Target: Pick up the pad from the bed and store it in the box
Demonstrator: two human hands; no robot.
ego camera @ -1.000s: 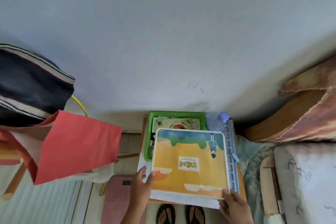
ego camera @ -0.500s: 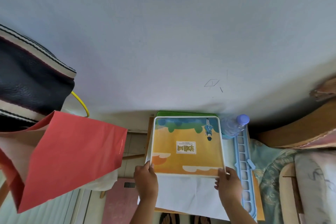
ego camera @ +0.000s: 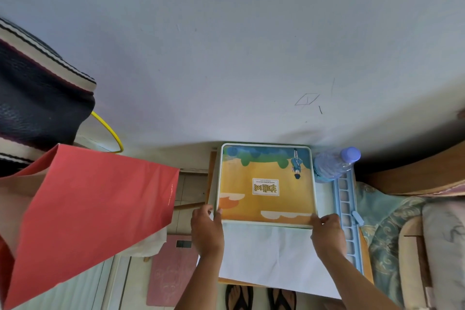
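The pad [ego camera: 266, 184] is a square board with an orange and blue cartoon picture and a white label. It lies flat against the wall and fully covers the green box beneath it, so the box is hidden. My left hand [ego camera: 207, 226] pinches the pad's near left corner. My right hand [ego camera: 327, 230] pinches its near right corner.
A white sheet [ego camera: 269, 257] covers the small table in front of the pad. A plastic bottle [ego camera: 332, 163] and a blue slotted rack [ego camera: 348, 214] stand to the right. A red paper bag [ego camera: 83, 209] and a dark striped bag [ego camera: 37, 98] hang at left. The bed [ego camera: 402, 234] is at right.
Both hands have carried the pad away from me toward the wall. It now sits over the green box, which showed a second ago. My right hand moved from the far right edge to the near right corner.
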